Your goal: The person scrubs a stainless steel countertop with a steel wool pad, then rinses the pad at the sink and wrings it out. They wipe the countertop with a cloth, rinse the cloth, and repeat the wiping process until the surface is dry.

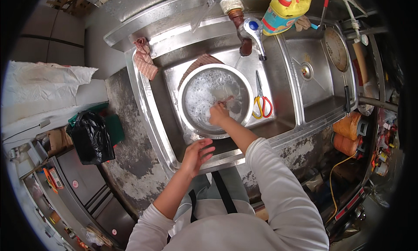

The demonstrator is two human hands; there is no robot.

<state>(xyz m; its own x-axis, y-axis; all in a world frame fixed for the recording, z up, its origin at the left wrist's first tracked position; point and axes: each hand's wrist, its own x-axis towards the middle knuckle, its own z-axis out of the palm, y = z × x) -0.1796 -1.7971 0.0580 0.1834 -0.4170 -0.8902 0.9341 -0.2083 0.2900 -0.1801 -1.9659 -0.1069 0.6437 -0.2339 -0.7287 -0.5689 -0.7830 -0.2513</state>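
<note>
A round metal basin (183, 115) stands in the left bowl of a stainless steel sink, filled with foamy water (205, 84). My right hand (218, 114) reaches down into it, fingers curled at the water. Beside those fingers a small reddish thing (229, 98) shows through the suds, too blurred to name; whether I grip it is hidden. My left hand (197, 154) hovers above the sink's front edge, just outside the basin, fingers apart and holding nothing. Scissors (259, 97) with one yellow and one red handle lie right of the basin. A striped cloth (204, 59) is partly hidden behind it.
Over the sink's back hangs a faucet (245, 48) with a lever handle (256, 32). Another striped cloth (145, 59) drapes over the left rim. A yellow jug (284, 14) stands behind the divider. A pan (336, 50) leans in the right bowl. A black plastic bag (91, 138) hangs left.
</note>
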